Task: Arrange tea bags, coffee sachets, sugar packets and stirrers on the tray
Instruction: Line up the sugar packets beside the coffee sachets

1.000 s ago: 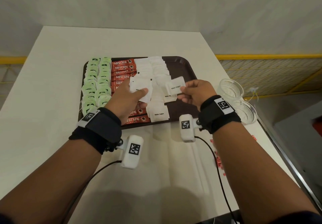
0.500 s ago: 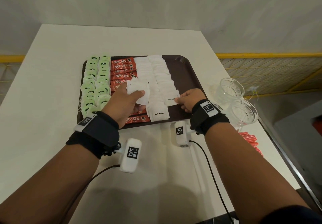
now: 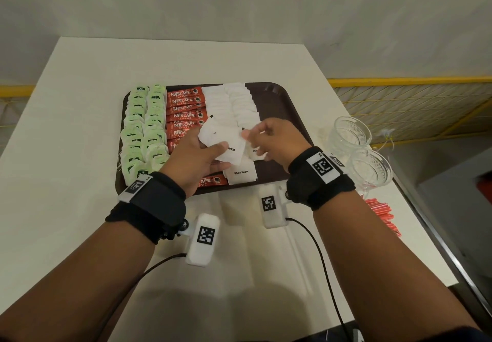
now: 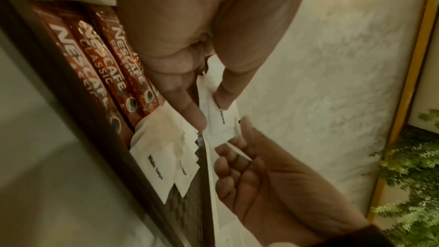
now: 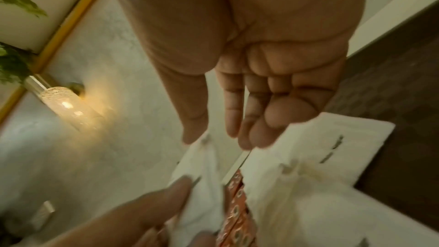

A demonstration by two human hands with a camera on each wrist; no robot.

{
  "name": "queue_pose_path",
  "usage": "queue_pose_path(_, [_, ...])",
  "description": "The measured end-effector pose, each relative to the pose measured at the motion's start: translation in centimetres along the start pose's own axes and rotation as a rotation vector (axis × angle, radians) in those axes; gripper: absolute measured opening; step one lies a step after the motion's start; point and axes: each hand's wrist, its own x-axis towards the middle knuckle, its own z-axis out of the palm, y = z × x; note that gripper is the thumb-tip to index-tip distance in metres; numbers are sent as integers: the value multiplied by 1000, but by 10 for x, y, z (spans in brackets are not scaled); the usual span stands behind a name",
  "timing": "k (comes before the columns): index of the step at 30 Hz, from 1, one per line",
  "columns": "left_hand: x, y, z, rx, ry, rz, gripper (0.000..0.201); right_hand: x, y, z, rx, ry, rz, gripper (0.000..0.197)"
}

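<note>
Since half a second ago, your right hand (image 3: 271,139) has lifted off the tray (image 3: 290,118) and come to the sugar packets (image 3: 221,139) your left hand (image 3: 197,160) grips at frame centre. Its thumb and fingers pinch one packet's edge. Peel off a single packet, then lay it squarely overlapping the white row (image 3: 239,102) at centre.

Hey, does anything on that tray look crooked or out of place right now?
Mostly tidy columns on the tray. The nearest white sugar packet lies askew over the front coffee sachet. The red stirrers sit off the tray, on the table.
</note>
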Motion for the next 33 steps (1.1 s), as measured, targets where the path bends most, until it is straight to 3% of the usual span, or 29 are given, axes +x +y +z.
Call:
queue_pose_path(2, [-1,1,4,-3,-10,21,44,-7,-9,4,13,-94,-26,31])
queue_pose_path(8, [-2,5,8,-83,21,-12,33,-12,-6,6,171,-102,-26,29])
queue_pose_path(15, [-2,6,5,-171,38,-50,33,-12,-4,5,118,-93,-58,29])
queue_pose_path(21, [-6,7,7,-108,-22,10,38,-6,3,12,17,-32,-200,20])
queue_pose_path(23, [-6,8,6,-130,-7,45,38,-7,3,10,29,-31,-160,21])
queue_pose_path(26, [-5,10,4,-189,13,73,28,-10,5,8,49,-127,-29,41])
queue_pose_path(28, [-5,11,3,-194,20,74,25,-11,6,9,134,-143,7,43])
queue_pose_path(32, [-4,9,0,-171,46,45,37,-10,1,9,463,-35,18,16])
queue_pose_path(33, [-4,8,0,-160,38,38,40,-9,0,8,516,-9,8,18])
